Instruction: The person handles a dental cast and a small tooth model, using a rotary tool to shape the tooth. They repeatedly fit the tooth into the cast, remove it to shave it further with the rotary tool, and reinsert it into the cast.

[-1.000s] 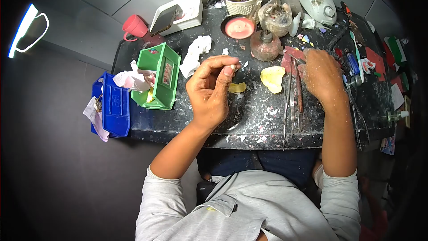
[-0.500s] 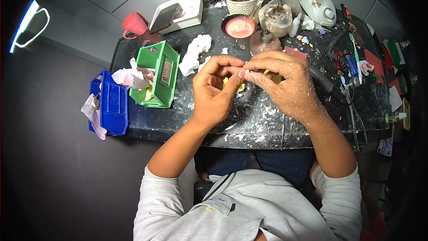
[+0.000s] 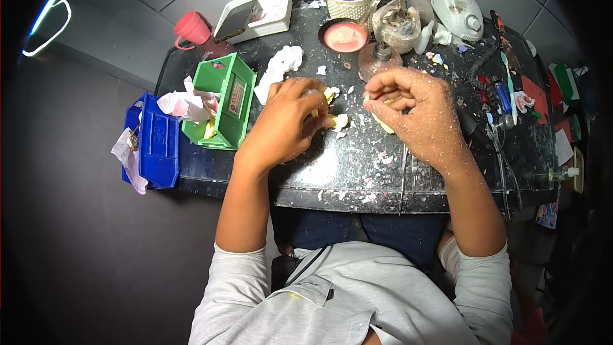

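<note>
My left hand [image 3: 284, 124] rests low on the speckled black worktop [image 3: 345, 172], fingers curled around a small yellow piece [image 3: 336, 121] whose pale end shows at the fingertips. My right hand [image 3: 418, 115], dusted with white powder, is curled over a yellow cast [image 3: 383, 126] just right of the left hand; yellow shows between thumb and fingers. The two hands sit a few centimetres apart. What lies under each palm is hidden.
A green bin [image 3: 220, 102] and a blue bin [image 3: 156, 140] with crumpled paper stand at the left. Behind are a pink cup [image 3: 191, 25], a phone on a white box [image 3: 239, 19], a pink wax dish [image 3: 345, 37] and a glass burner [image 3: 377, 57]. Hand tools [image 3: 504, 99] crowd the right.
Both hands dropped from pinching something small together in the air to the worktop. The left now covers the small yellow piece, the right the yellow cast.
</note>
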A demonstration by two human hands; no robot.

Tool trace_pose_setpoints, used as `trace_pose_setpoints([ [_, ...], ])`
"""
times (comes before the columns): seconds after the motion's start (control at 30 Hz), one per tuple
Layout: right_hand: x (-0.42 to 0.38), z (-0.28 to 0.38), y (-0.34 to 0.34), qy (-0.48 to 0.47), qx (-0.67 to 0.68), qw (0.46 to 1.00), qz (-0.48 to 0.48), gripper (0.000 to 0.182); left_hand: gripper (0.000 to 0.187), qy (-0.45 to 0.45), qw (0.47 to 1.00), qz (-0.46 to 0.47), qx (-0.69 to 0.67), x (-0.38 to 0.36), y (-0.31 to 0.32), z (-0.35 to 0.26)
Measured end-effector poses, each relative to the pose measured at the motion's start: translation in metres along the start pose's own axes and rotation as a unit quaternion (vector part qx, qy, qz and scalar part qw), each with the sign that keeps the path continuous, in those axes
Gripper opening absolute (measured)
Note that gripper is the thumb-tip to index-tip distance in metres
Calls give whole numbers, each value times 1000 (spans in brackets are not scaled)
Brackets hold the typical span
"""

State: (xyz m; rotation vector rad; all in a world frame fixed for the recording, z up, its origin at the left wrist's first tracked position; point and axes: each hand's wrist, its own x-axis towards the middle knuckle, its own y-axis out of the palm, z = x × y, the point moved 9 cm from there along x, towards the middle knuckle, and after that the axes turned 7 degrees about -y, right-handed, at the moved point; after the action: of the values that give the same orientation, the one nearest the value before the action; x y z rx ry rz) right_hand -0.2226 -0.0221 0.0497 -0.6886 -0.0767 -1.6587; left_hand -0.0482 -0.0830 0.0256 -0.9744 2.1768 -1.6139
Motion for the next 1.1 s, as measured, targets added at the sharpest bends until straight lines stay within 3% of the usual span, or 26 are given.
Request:
trace_pose_setpoints([
  [0.07, -6, -9, 11, 87, 29, 994, 60, 11, 29, 4, 1000, 21, -17, -1, 4, 1],
  [0.3, -6, -12, 12, 111, 23, 990, 87, 13, 29, 16, 1000, 1, -19, -2, 4, 0],
  [0.4, -7, -14, 13, 118, 36, 989, 86, 14, 34, -4, 999, 33, 27, 1, 11, 8],
  [0.5, -8, -12, 15, 109, 49, 989, 83, 14, 32, -17, 1000, 20, 2, 2, 6, 5],
  [0.57, -8, -13, 18, 117, 69, 987, 82, 15, 29, 18, 995, -50, -81, 1, -9, -6],
  [0.67, -9, -18, 21, 110, 65, 989, 77, 16, 25, 3, 981, -30, -192, 2, -9, -12],
  [0.93, -10, -16, 24, 132, 114, 980, 95, 15, 16, 53, 976, -62, -203, -1, -9, -20],
  [1.1, -8, -12, 22, 140, 150, 973, 110, 14, 29, 65, 977, -68, -192, -2, -9, -23],
])
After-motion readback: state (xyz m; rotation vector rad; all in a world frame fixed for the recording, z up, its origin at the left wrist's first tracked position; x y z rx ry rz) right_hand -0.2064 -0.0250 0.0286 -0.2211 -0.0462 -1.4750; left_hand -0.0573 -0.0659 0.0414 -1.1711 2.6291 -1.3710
